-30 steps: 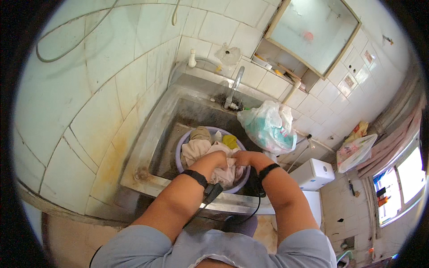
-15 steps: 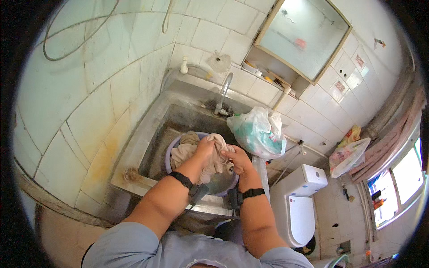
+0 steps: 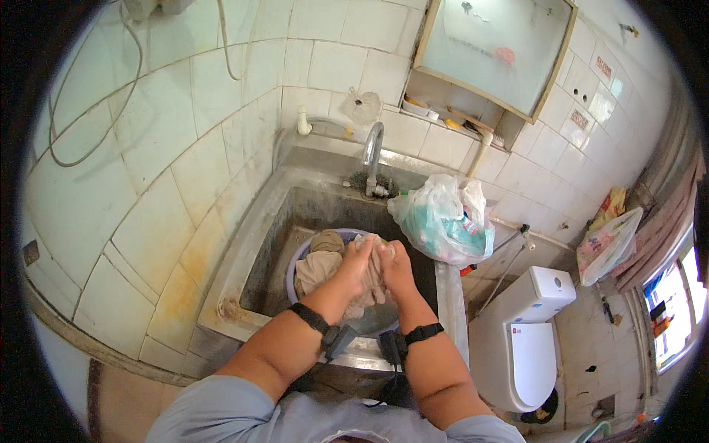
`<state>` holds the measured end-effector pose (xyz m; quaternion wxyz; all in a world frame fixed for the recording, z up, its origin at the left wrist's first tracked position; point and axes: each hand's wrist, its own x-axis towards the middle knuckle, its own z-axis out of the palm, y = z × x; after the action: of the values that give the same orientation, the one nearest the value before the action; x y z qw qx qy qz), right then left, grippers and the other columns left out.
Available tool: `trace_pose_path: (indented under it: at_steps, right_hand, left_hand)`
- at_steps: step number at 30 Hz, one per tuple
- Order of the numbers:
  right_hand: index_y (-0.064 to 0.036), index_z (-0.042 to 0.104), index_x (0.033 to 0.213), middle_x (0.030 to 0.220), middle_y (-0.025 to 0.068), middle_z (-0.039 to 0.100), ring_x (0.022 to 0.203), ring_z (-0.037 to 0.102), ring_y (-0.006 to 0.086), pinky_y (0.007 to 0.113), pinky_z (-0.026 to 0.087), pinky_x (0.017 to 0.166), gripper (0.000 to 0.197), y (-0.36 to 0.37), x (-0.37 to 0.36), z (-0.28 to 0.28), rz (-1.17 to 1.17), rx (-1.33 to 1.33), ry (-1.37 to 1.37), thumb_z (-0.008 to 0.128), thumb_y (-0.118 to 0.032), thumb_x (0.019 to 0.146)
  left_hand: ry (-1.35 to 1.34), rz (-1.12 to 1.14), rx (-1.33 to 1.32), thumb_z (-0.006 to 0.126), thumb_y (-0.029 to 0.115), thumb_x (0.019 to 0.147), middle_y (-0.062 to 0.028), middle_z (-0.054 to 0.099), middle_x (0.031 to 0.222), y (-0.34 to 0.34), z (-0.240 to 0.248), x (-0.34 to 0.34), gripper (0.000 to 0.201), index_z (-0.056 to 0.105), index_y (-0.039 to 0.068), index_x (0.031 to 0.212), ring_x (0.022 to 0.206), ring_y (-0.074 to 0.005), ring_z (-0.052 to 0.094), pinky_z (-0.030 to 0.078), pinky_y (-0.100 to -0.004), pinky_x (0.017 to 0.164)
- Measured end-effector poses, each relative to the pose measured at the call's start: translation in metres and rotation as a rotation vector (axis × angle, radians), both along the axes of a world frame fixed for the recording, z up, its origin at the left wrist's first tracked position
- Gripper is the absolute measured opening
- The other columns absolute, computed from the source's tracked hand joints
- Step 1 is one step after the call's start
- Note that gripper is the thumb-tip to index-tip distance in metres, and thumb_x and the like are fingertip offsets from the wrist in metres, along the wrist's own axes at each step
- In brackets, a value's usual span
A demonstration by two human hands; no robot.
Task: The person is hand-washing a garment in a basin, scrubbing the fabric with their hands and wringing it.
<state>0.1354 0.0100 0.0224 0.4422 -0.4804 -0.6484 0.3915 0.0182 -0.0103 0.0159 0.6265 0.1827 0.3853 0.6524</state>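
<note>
My left hand (image 3: pixel 356 264) and my right hand (image 3: pixel 396 268) are pressed together over a purple basin (image 3: pixel 298 260) in a steel sink (image 3: pixel 277 214). Both grip a wet beige cloth (image 3: pixel 319 267) that is bunched between the palms and hangs down into the basin. More of the cloth lies heaped at the basin's left side. Each wrist wears a black band with a small device.
A tap (image 3: pixel 373 151) stands at the sink's back edge. A clear plastic bag with teal contents (image 3: pixel 443 220) sits on the sink's right rim. A white toilet (image 3: pixel 523 336) stands to the right, a mirrored cabinet (image 3: pixel 493 55) hangs above, and tiled walls close in on the left.
My hands have risen and drawn together over the basin, bunching the cloth between them. The view has tilted upward, showing more wall and cabinet.
</note>
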Motion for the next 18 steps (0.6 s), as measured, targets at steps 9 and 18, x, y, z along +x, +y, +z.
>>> trace_pose_path:
  at_steps: [9, 18]
  right_hand:
    - [-0.0007, 0.055, 0.088, 0.075, 0.0179, 0.058, 0.068, 0.056, 0.0295, 0.039, 0.045, 0.066, 0.026, -0.017, -0.006, 0.021, 0.042, 0.272, -0.197, 0.061, -0.026, 0.092]
    - [0.0012, 0.055, 0.085, 0.076, 0.0229, 0.059, 0.071, 0.059, 0.037, 0.043, 0.045, 0.066, 0.034, -0.023, -0.007, 0.022, -0.02, 0.155, -0.119, 0.057, -0.031, 0.093]
  left_hand:
    - [-0.133, -0.187, 0.066, 0.047, 0.04, 0.099, -0.0114, 0.061, 0.114, 0.009, -0.028, 0.011, 0.043, 0.055, 0.003, 0.12, 0.106, -0.0268, 0.057, 0.046, -0.0452, 0.091]
    - [-0.111, -0.204, 0.001, 0.044, 0.042, 0.1, -0.0103, 0.062, 0.113, 0.006, -0.037, 0.004, 0.041, 0.059, 0.008, 0.116, 0.101, -0.0263, 0.06, 0.049, -0.0442, 0.087]
